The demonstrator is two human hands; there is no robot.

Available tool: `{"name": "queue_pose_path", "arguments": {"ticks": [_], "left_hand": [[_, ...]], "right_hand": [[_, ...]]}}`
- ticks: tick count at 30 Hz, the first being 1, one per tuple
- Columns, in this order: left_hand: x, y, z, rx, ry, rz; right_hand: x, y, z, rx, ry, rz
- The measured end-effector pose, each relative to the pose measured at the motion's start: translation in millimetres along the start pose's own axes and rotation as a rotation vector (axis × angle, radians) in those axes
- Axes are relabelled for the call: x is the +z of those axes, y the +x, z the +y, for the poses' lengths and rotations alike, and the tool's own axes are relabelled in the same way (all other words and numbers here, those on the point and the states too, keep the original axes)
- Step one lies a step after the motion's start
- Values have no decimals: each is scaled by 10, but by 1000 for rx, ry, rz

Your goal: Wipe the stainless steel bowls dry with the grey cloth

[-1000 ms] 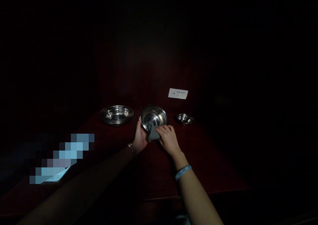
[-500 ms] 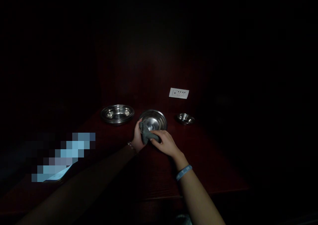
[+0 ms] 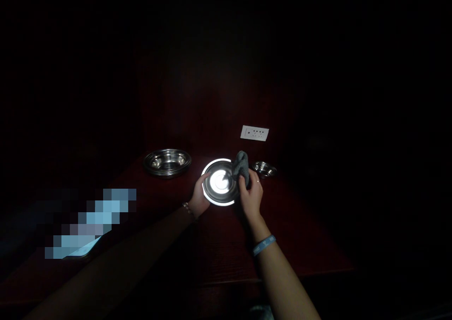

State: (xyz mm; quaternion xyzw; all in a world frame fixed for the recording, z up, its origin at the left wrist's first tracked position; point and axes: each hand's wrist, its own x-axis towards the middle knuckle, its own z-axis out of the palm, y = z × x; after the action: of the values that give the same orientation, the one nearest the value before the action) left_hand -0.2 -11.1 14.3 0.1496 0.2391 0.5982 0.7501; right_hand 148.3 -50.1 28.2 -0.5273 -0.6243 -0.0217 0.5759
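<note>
Dark red wall (image 3: pixel 212 99) behind, mostly lost in shadow; dark red worktop (image 3: pixel 226 244) below it, lit mainly around the middle. Head view, only one: white socket plate (image 3: pixel 254 133) sat on the wall, its small dark marks too fine to read. Blue wristband (image 3: pixel 264 245) on the right wrist carried pale print, couldn't make out the words. Screen of the phone-like slab (image 3: pixel 84 249) at far left glowed pale blue, mostly pixelated, content unreadable.

Left hand (image 3: pixel 200 198): grip pinched the left rim of a steel bowl (image 3: pixel 223 196), thumb over the edge. Bowl was mid-scene over the worktop, tilted, open side facing the camera, strong glare inside. Right hand (image 3: pixel 252 198): grip closed on a bunched grey cloth (image 3: pixel 241 164), which overlapped the bowl's upper right rim; couldn't tell if it pressed on it.

Edges: worktop's front edge ran across below the hands, under the right forearm. Nested steel dishes (image 3: pixel 167 173) stood left of the bowl with a gap between. Small steel bowl (image 3: pixel 265 169) was just beyond the right hand, so room was tighter on that side.
</note>
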Motion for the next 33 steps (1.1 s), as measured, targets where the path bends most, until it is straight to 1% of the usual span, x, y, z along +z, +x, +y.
{"name": "queue_pose_path", "arguments": {"ticks": [3, 5, 9, 12, 17, 21, 24, 26, 28, 33], "left_hand": [[4, 2, -18, -36, 34, 2], [12, -9, -25, -34, 18, 16], [35, -35, -18, -18, -14, 46], [56, -42, -13, -6, -12, 56], [68, -29, -22, 9, 4, 63], [43, -21, -20, -3, 8, 51], [32, -24, -14, -23, 16, 24], [37, -28, -15, -21, 16, 13], [48, -34, -21, -13, 15, 22], [54, -53, -52, -11, 31, 31]], "right_hand": [[-12, -35, -21, -212, -188, -150], [-4, -53, -48, -308, -298, -261], [42, -59, -82, -365, -420, -397], [88, -59, -58, -379, -449, -474], [165, -96, 28, -391, -431, -583], [204, -129, 58, -410, -368, -626], [205, -137, 18, -409, -296, -671], [188, -132, -36, -362, -276, -696], [159, -120, -98, -295, -317, -707], [84, -75, -207, -160, -576, -707]]}}
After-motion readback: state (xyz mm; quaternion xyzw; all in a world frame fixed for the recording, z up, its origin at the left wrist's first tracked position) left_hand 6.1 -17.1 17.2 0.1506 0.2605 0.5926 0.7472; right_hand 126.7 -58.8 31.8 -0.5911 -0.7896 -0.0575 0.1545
